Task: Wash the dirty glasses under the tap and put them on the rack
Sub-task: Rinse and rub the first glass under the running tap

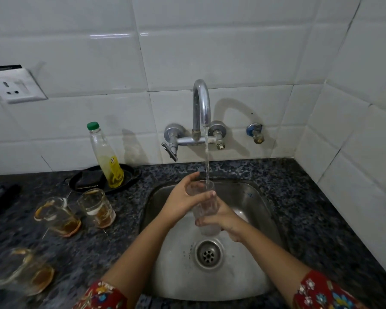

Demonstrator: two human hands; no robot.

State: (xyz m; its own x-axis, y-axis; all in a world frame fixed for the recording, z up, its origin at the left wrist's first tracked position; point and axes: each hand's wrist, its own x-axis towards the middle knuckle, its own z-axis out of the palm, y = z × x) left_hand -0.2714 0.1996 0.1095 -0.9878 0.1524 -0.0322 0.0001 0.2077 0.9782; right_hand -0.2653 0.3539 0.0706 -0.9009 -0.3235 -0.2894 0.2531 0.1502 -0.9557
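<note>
Glass [204,206] is hanging upright over sink [250,197], mouth right under tap [201,103]; water stream [206,152] is running into it. You're gripping upper half w/ L hand [183,199]: fingers curling round far side near rim, thumb lying across near side. R hand [223,219] is wrapping lower half, fingers curled across front. Dirty glass [96,207] w/ amber residue is standing on counter [129,197] left of sink, two more further left.
</note>
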